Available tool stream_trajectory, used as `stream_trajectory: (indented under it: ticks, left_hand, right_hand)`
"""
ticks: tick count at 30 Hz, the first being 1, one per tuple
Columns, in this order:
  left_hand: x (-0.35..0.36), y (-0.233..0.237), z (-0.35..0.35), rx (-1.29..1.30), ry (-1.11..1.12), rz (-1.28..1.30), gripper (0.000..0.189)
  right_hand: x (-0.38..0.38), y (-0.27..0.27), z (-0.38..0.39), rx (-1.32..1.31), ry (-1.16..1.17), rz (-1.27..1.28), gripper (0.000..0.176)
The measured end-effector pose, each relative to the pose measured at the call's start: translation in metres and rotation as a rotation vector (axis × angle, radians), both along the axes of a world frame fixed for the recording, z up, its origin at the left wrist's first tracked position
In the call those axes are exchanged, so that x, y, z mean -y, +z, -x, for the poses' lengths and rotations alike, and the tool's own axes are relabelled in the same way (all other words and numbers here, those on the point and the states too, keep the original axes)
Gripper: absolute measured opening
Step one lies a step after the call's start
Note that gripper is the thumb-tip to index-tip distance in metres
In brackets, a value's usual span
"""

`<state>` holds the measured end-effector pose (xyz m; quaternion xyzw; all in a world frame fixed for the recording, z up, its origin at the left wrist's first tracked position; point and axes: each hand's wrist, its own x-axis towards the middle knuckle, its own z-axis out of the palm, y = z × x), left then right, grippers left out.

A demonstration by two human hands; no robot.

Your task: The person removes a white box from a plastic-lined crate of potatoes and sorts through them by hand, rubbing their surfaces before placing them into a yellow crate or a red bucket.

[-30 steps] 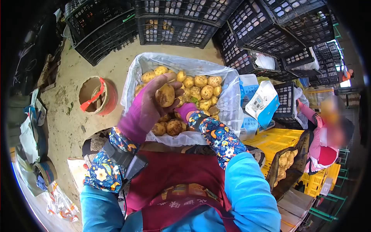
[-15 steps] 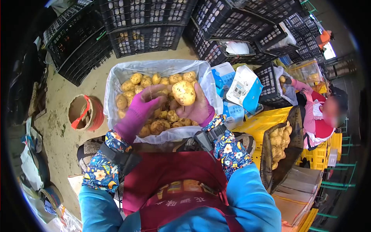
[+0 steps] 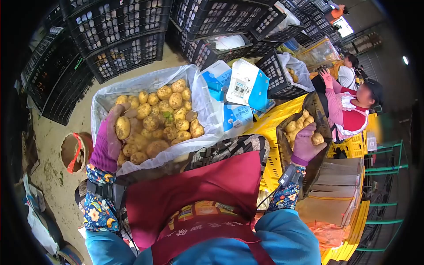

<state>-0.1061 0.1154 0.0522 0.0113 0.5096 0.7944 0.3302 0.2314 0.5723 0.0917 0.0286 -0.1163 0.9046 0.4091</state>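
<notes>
A black crate lined with white plastic (image 3: 201, 95) holds many yellowish, dirt-specked potatoes (image 3: 152, 123). At its left side my left hand (image 3: 107, 137), in a purple glove, is closed round a potato (image 3: 123, 127) just above the others. My right hand (image 3: 304, 145), also gloved, is stretched far right over a dark mesh bag (image 3: 324, 126) set in a yellow crate (image 3: 269, 150). Between its thumb and fingers shows a potato (image 3: 317, 138). More potatoes (image 3: 291, 128) lie in that bag beside my fingers.
Stacked black crates (image 3: 119, 35) stand behind. A reddish bucket (image 3: 78, 152) is on the floor at left. Blue-and-white cartons (image 3: 247, 84) lie between the crates. A person in pink sleeves (image 3: 333, 104) sits at right, near another lined crate (image 3: 285, 73).
My right hand has moved from above the lined crate to the mesh bag at right, taking a large potato along. My left hand has gone down left and taken a potato. The view has turned right.
</notes>
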Motion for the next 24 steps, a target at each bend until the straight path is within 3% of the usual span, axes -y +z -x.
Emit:
stream_trajectory:
  ticks: [3,4,6,8,9,10,11,14,15,19,21,22,24]
  left_hand:
    - [0.006,-0.015,-0.001,0.062,0.000,-0.067,0.041]
    - [0.006,-0.020,0.001,0.133,0.012,-0.080,0.041]
    - [0.011,-0.024,0.005,0.211,0.042,-0.101,0.041]
    - [0.013,-0.019,0.007,0.182,0.053,-0.102,0.043]
    - [0.015,-0.018,0.007,0.175,0.073,-0.104,0.043]
    - [0.016,-0.018,0.008,0.170,0.089,-0.111,0.042]
    - [0.017,-0.018,0.008,0.166,0.104,-0.118,0.042]
    - [0.022,-0.007,0.007,0.161,0.132,-0.044,0.044]
    - [0.021,0.000,0.006,0.158,0.150,-0.020,0.044]
    - [0.033,-0.009,0.013,-0.180,0.012,0.133,0.047]
    - [0.029,0.002,0.009,-0.103,0.057,0.103,0.043]
    - [0.027,0.001,0.010,-0.022,0.074,0.077,0.041]
    - [0.022,0.000,0.011,-0.018,0.077,0.123,0.040]
  right_hand:
    - [0.022,-0.012,0.038,0.405,-0.073,-0.115,0.074]
    - [0.045,-0.014,0.069,0.620,-0.008,-0.298,0.066]
    - [0.105,-0.022,0.137,0.837,0.211,-0.603,0.057]
    - [0.151,-0.050,0.201,0.982,0.582,-0.970,0.050]
    - [0.166,-0.067,0.231,0.849,0.847,-1.338,0.049]
    - [0.183,-0.104,0.256,0.714,1.007,-1.509,0.051]
    - [0.219,-0.107,0.272,0.808,1.135,-1.687,0.056]
    - [0.280,-0.159,0.325,0.764,1.539,-2.505,0.066]
    - [0.310,-0.123,0.334,1.087,1.782,-2.574,0.071]
    - [0.317,-0.236,0.351,0.976,1.985,-2.614,0.079]
    - [0.325,-0.224,0.350,0.948,2.085,-2.616,0.083]
    - [0.314,-0.213,0.348,1.047,1.957,-2.568,0.072]
    - [0.279,-0.206,0.339,0.989,1.664,-2.123,0.066]
